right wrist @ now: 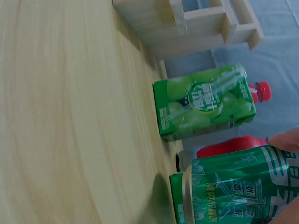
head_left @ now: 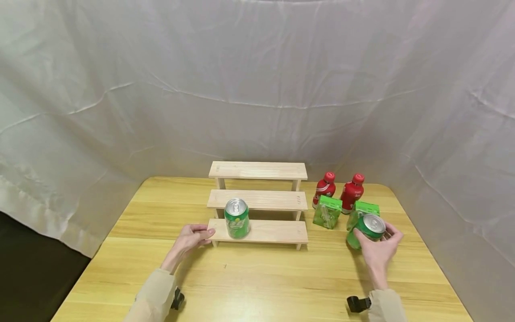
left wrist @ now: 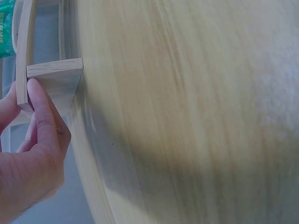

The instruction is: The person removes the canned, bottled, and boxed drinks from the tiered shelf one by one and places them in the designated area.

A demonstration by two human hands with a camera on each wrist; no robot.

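My left hand (head_left: 188,240) pinches the left end of the lowest board of a three-step wooden shelf (head_left: 273,231), thumb on top and fingers beneath. On that board, near its left end, a green soda can (head_left: 237,221) stands upright. To the right, my right hand (head_left: 380,254) grips a second green soda can (head_left: 373,224), thumb on one side and fingers round the other. In the right wrist view this held can (right wrist: 233,186) has its base close over the table, and it partly hides a green juice box (head_left: 367,207) behind it.
Another green juice box (head_left: 327,212) stands right of the shelf. Behind the boxes are two red bottles, one on the left (head_left: 325,188) and one on the right (head_left: 352,193). A pale curtain (head_left: 261,89) surrounds the back and sides of the wooden table (head_left: 265,281).
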